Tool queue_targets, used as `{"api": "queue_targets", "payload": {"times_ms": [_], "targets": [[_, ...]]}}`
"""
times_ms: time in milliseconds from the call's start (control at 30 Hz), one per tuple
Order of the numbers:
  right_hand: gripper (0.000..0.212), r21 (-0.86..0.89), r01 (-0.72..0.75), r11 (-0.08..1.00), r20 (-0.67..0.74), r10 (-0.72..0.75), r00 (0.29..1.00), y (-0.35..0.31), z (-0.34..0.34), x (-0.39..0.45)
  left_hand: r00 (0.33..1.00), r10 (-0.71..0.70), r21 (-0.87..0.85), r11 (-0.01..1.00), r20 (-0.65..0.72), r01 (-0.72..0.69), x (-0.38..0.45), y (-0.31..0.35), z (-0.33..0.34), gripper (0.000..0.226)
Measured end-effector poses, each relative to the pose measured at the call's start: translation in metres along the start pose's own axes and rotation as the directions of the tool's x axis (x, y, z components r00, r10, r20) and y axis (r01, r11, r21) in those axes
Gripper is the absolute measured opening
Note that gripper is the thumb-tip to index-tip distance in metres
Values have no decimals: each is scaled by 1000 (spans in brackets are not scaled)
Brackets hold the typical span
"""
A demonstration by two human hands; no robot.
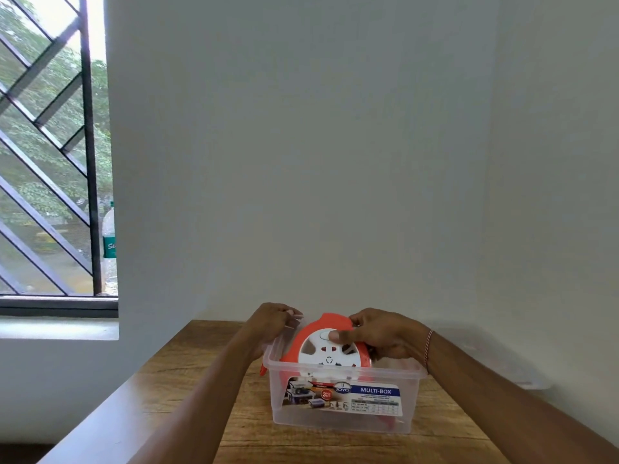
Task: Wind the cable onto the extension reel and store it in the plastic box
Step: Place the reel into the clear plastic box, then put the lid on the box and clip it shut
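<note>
Right hand [385, 339] is curled round the top of the extension reel [330, 349], thumb pressed on the white socket face and the other fingers wrapped over the orange rim behind it. So it's gripping the reel, not just resting on it. Left hand [273, 324] has its fingers hooked over the far left corner of the plastic box [341, 410], looks like it's steadying the thing.

The reel is standing upright, tilted a bit, lower half already down inside the box and the top half poking above the rim. No loose cable trailing anywhere I can see, so I'd say the winding part is done; the turns themselves are mostly hidden by the rim and the hand though, so can't swear to it.

What's left, as far as I can judge: settle the reel all the way in and let go. Something clear on the worktop [187, 406] off to the right could be the lid [522, 373], hard to tell. Box sits mid worktop, label facing near side.
</note>
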State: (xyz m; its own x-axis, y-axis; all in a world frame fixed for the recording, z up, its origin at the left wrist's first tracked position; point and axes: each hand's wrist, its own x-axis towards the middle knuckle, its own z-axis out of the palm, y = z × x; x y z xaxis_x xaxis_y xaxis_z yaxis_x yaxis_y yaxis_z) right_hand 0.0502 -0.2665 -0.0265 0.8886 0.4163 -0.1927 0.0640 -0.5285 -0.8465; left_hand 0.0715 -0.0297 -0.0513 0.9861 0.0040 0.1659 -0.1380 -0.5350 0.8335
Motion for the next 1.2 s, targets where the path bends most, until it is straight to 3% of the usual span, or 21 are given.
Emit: {"api": "queue_targets", "payload": {"times_ms": [133,267,333,400,467,533,600,633,700,800,867,933,1067,1200], "targets": [[53,-42,-54,998,-3,54,999,1,1,4,1000,-4,-30,1000,-4,4,1,0,1,26],[53,-227,-55,972,-109,31,994,2,6,2,1000,7,-60,998,-15,-8,-1,1,1,29],[57,-388,-51,920,-174,-19,985,1,10,-2,999,31,-8,999,-31,-32,-2,3,0,29],[56,-556,-30,831,-227,-117,967,0,10,-7,995,90,156,984,-46,-82,0,5,1,27],[50,-628,44,777,-300,-294,908,-2,1,-15,984,173,340,929,-50,-146,3,12,1,26],[34,-569,145,809,-432,-445,784,-3,-18,-29,973,232,423,884,-23,-200,6,26,4,28],[23,-549,170,818,-528,-498,688,4,-44,-41,964,265,461,852,32,-250,6,43,13,30],[20,-557,141,818,-545,-488,682,13,-56,-45,957,281,475,835,65,-278,6,52,19,32],[19,-583,25,812,-542,-412,733,41,-77,-51,940,312,474,812,141,-341,4,67,35,40],[43,-635,-204,745,-532,-230,815,90,-90,-58,892,317,432,789,323,-437,-4,88,65,68],[61,-637,-320,702,-547,-118,829,119,-92,-62,851,317,416,766,419,-490,-8,100,88,76],[66,-647,-408,644,-570,-54,820,142,-92,-64,826,327,405,751,458,-522,-11,111,108,80],[44,-716,-387,581,-513,-61,856,163,-93,-69,809,348,383,746,473,-545,-12,123,133,85],[35,-838,-328,436,-442,-189,877,165,-89,-69,790,347,366,743,505,-560,-13,129,145,86]]}}
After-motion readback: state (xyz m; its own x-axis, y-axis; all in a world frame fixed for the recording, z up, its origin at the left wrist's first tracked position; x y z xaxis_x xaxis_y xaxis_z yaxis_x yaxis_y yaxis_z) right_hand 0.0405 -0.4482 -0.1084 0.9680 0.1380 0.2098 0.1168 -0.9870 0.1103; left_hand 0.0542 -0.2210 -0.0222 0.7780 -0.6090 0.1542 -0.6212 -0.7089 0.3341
